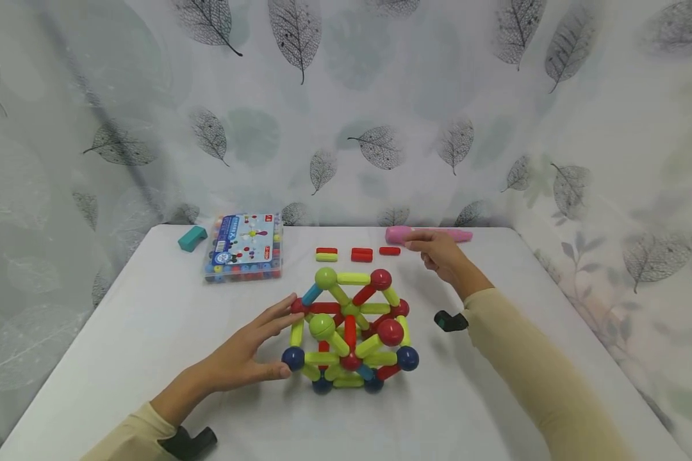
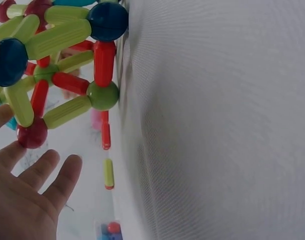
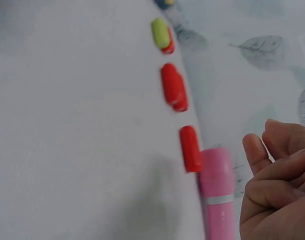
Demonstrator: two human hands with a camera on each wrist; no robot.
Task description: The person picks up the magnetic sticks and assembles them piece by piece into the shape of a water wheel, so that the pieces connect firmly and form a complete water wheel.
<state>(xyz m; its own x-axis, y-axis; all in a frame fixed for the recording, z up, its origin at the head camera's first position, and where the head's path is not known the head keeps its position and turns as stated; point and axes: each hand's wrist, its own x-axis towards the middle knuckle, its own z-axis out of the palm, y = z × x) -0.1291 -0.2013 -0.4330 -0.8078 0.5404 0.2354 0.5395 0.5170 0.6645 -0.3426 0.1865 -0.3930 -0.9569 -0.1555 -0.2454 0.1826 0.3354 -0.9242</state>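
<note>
A structure of magnetic rods and balls (image 1: 350, 362) stands on the table, in lime, red, blue and dark blue. At its left side is my left hand (image 1: 248, 352), fingers spread and fairly straight. Fingertips meet the structure near a red ball (image 2: 32, 134), and the thumb lies by a dark blue ball (image 1: 293, 358). My right hand (image 1: 438, 253) is over the far right of the table, fingers loosely bent, beside a pink bottle-like object (image 2: 96, 120). A single red rod (image 3: 191, 149) lies close to it. No held item shows in the right hand (image 3: 280, 185).
Two red rods (image 1: 362, 255) lie together, with a red-and-lime pair (image 1: 326, 255) to their left. A clear box of balls with a printed label (image 1: 245, 240) lies at the back left, next to a teal block (image 1: 193, 239). A leaf-patterned curtain (image 1: 346, 128) hangs behind.
</note>
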